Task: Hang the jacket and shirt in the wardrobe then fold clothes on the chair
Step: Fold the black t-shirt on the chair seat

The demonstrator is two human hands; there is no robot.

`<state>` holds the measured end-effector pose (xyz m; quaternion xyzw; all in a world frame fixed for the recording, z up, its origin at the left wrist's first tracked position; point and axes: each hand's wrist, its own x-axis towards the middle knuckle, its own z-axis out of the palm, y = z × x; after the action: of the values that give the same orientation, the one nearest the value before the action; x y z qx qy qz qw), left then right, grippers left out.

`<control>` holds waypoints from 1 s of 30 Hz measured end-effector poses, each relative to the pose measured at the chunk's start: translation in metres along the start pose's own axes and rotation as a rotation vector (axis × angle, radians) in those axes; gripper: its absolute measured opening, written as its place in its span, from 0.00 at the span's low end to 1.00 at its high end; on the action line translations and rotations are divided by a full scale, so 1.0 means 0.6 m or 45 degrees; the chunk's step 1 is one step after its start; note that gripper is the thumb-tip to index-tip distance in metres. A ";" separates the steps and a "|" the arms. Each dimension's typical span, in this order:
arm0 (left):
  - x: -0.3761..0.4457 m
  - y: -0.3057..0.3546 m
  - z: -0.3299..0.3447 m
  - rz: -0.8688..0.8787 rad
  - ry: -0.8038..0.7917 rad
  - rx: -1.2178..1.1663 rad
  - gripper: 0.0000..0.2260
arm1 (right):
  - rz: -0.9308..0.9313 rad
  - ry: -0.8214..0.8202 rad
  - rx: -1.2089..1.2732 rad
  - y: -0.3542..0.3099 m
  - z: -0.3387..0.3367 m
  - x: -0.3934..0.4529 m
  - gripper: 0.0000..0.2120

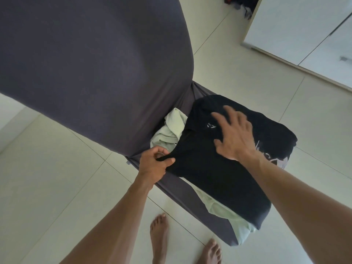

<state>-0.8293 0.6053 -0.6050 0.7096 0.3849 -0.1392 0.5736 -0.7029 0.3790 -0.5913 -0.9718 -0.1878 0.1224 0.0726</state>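
Chair back (85, 63) cut off at the top and left edges. Pale green garment (171, 128) mostly buried under the black shirt (209, 168). Wardrobe (304, 25) cropped at the right edge; dark items (240, 2) beside it unreadable.

Bare forearms (106, 216), bare feet (159, 239).

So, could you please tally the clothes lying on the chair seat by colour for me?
Black: 1, the black polo shirt, pinched at its edge by the left hand and pressed flat by the right hand.
Pale green: 1, as far as shows, the pale green garment under it, peeking out at both ends.
Total: 2 on the chair.
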 end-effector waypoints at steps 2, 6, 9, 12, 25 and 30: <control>-0.006 0.001 0.004 0.072 -0.043 0.041 0.09 | -0.251 -0.192 -0.089 -0.025 0.008 0.006 0.46; -0.017 -0.007 0.011 0.211 -0.138 0.244 0.12 | -0.271 -0.323 -0.001 -0.035 0.018 0.007 0.32; -0.018 -0.015 0.006 0.244 -0.117 0.353 0.15 | -0.485 -0.215 0.000 -0.009 0.007 -0.010 0.12; -0.020 -0.017 -0.001 0.250 -0.072 0.398 0.16 | -0.670 -0.281 0.013 0.010 -0.002 -0.037 0.09; -0.020 0.021 -0.024 0.698 -0.267 1.269 0.12 | -0.567 -0.557 0.106 -0.040 -0.048 -0.090 0.10; -0.014 0.016 -0.069 0.512 -0.108 1.481 0.15 | -0.467 -0.701 0.152 -0.047 -0.066 -0.093 0.25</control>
<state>-0.8379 0.6398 -0.5803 0.9587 0.0813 -0.2436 0.1226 -0.7522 0.3800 -0.5361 -0.8464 -0.3646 0.3759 0.0968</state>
